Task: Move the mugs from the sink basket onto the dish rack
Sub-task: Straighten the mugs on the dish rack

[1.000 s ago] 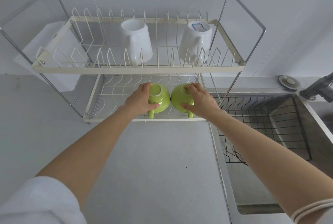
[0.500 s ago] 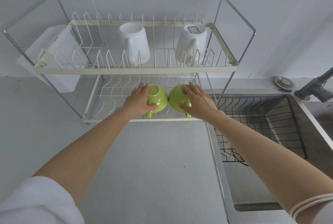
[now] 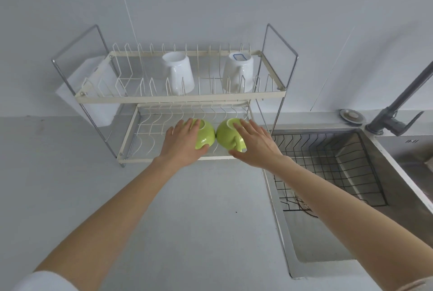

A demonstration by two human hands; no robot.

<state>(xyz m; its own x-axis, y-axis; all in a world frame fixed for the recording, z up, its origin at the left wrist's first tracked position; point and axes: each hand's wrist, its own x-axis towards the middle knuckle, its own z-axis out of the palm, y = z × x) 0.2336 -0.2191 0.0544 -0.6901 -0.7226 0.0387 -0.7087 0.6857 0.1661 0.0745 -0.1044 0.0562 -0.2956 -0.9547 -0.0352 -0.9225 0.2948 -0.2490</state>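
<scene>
Two green mugs stand upside down side by side on the lower tier of the white wire dish rack (image 3: pixel 127 147). My left hand (image 3: pixel 181 144) lies over the left green mug (image 3: pixel 207 135), fingers straightened and apart, thumb at its front. My right hand (image 3: pixel 255 145) lies over the right green mug (image 3: pixel 223 135) in the same way, fingers spread, with the mug's handle just under the thumb. Neither hand is clenched around its mug. On the upper tier stand two white mugs (image 3: pixel 178 73) (image 3: pixel 239 73), also upside down. The black wire sink basket (image 3: pixel 328 162) holds no mugs.
A steel sink (image 3: pixel 316 244) lies to the right of the grey counter (image 3: pixel 199 220), with a dark faucet (image 3: pixel 393 115) and a round drain plug (image 3: pixel 351 116) behind it. A white board (image 3: pixel 93 98) leans against the wall behind the rack's left end.
Both hands have loosened from a grip on the green mugs to flat, spread fingers. The mugs stay where they were on the lower tier. The view has tilted up.
</scene>
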